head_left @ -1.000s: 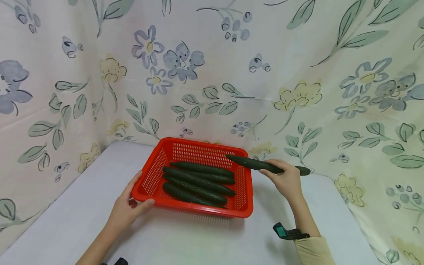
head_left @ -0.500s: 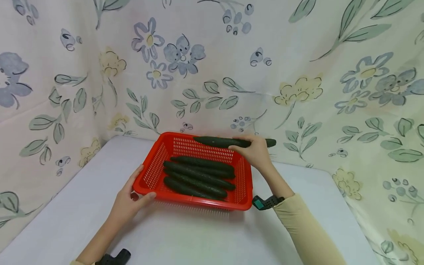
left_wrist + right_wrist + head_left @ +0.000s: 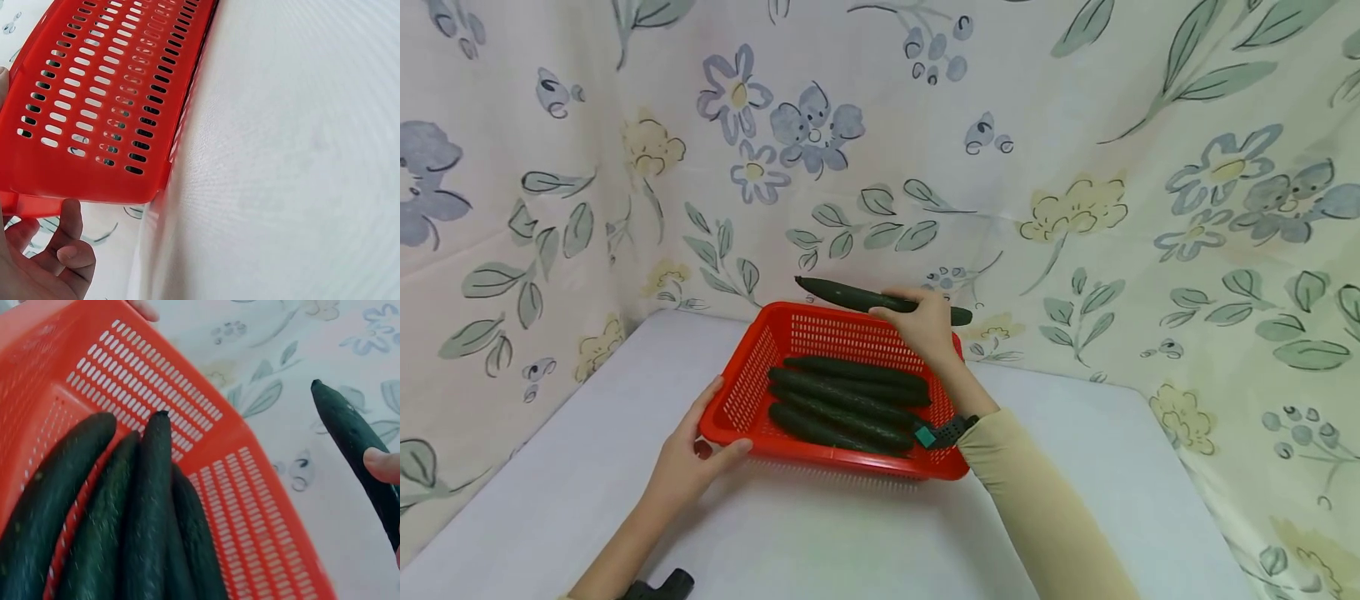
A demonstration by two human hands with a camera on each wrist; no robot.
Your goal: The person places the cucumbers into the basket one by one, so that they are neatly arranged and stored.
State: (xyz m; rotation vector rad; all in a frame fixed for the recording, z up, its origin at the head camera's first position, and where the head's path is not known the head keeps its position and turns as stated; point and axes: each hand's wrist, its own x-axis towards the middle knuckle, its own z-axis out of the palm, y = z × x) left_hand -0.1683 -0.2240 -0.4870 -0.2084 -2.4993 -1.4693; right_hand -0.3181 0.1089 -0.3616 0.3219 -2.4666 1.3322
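Observation:
My right hand [image 3: 921, 321] grips a long dark green cucumber [image 3: 850, 295] near its right half, holding it above the back rim of a red plastic basket [image 3: 827, 455]. In the right wrist view the held cucumber [image 3: 350, 431] appears at the right, with a thumb [image 3: 382, 465] across it. Several other cucumbers [image 3: 842, 404] lie side by side inside the basket. At the basket's left front corner, my left hand [image 3: 688, 450] holds the rim between thumb and fingers. The left wrist view shows curled fingers [image 3: 72, 253] beside the basket's slotted wall [image 3: 100, 81].
The basket stands on a white-covered table [image 3: 820, 542]. Behind and to the left hangs a cloth [image 3: 880, 125] printed with flowers and leaves. A black band with a small green-faced device [image 3: 928, 436] sits on the right wrist, overlapping the basket in the head view.
My right hand has carried the cucumber leftward and up, from beside the basket's right end to over its back rim. The left hand keeps its hold on the corner.

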